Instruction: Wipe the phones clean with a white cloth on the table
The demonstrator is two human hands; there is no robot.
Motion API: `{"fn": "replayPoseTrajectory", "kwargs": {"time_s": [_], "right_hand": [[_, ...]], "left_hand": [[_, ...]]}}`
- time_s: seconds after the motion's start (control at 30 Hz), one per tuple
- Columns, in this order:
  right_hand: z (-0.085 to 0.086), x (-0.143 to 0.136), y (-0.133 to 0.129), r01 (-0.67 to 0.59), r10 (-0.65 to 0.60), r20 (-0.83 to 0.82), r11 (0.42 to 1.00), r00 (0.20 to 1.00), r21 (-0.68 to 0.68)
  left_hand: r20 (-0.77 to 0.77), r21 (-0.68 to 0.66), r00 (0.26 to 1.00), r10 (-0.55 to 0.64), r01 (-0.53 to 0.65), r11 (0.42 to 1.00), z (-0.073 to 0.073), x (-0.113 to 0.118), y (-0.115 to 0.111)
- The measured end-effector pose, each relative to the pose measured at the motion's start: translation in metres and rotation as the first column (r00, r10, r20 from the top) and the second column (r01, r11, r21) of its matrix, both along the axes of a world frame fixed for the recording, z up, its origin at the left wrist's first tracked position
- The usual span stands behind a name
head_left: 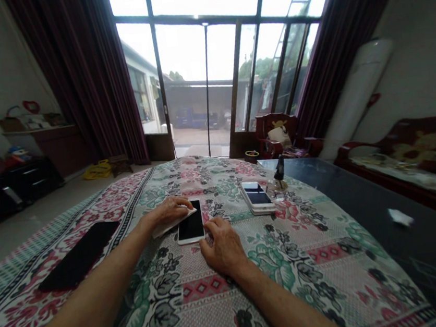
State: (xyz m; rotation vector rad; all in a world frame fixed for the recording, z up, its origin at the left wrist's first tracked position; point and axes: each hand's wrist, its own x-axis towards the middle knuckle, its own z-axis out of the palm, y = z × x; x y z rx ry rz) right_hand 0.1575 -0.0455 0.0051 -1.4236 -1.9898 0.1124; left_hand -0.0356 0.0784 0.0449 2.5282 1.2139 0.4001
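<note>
A white-framed smartphone lies face up on the flowered tablecloth, its screen dark. My left hand presses a folded white wipe against the upper left part of the screen, with the fingers closed on it. At the phone's lower right edge, my right hand grips the frame with curled fingers and thumb. Further right, a short stack of white phones rests beside a clear spray bottle with a black nozzle. A flat black cloth or mat lies left of my left forearm.
A dark table adjoins on the right, with a crumpled white piece on it. Behind stand a wooden chair and glass doors. A wooden sofa is at right, a yellow bag on the floor at left.
</note>
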Motion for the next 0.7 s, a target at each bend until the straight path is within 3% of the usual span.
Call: {"fn": "replayPoseTrajectory", "kwargs": {"time_s": [0.3, 0.7], "right_hand": [[0.002, 0.000, -0.002, -0.025, 0.025, -0.015, 1.000, 1.000, -0.007], [0.002, 0.000, -0.002, -0.027, 0.027, 0.006, 1.000, 1.000, 0.005]], "left_hand": [[0.011, 0.064, 0.998, 0.064, -0.065, 0.996, -0.008, -0.001, -0.017], [0.075, 0.039, 0.997, 0.009, -0.012, 0.999, -0.013, -0.008, -0.021]]}}
